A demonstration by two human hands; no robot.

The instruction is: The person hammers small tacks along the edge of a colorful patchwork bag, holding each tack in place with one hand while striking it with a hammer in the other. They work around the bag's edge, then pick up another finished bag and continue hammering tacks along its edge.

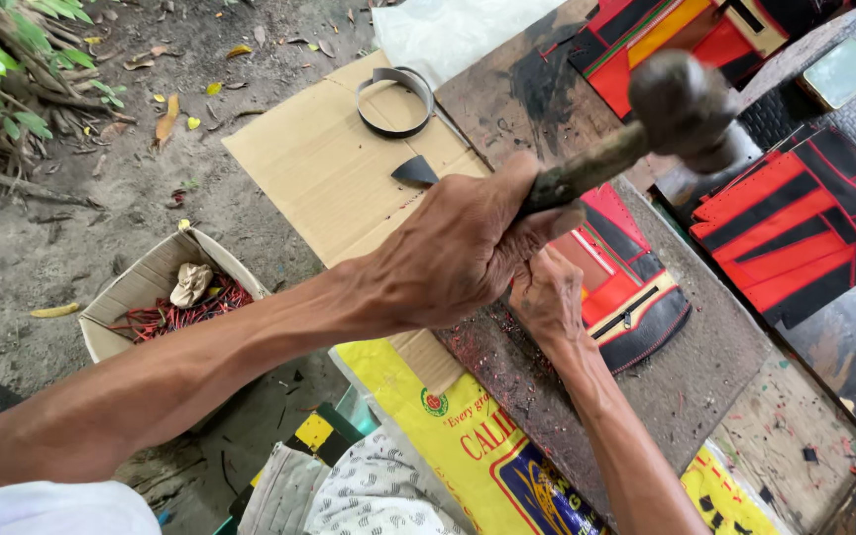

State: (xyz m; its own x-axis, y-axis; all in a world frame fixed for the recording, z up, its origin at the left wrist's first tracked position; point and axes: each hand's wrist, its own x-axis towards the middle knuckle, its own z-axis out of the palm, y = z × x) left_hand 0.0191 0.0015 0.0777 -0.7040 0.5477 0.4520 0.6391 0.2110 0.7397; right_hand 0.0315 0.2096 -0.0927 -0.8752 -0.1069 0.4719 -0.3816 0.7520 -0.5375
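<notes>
While your left hand (458,253) clenches the hammer (681,104) raised above the board, your right hand (547,297) pins the red-and-black leather piece (626,287) just beneath; whether it grips a tool I cannot tell. A glancing blow could strike those fingers (537,272) or shift the piece sideways.

I'm seeing soft, even daylight falling from above, with no hard shadows lying anywhere and only a pale glare coming off the white sheet (453,30) at the top. The hammer (681,104) head is blurring close to the lens, while the straight edges are bending slightly toward the corners.
</notes>
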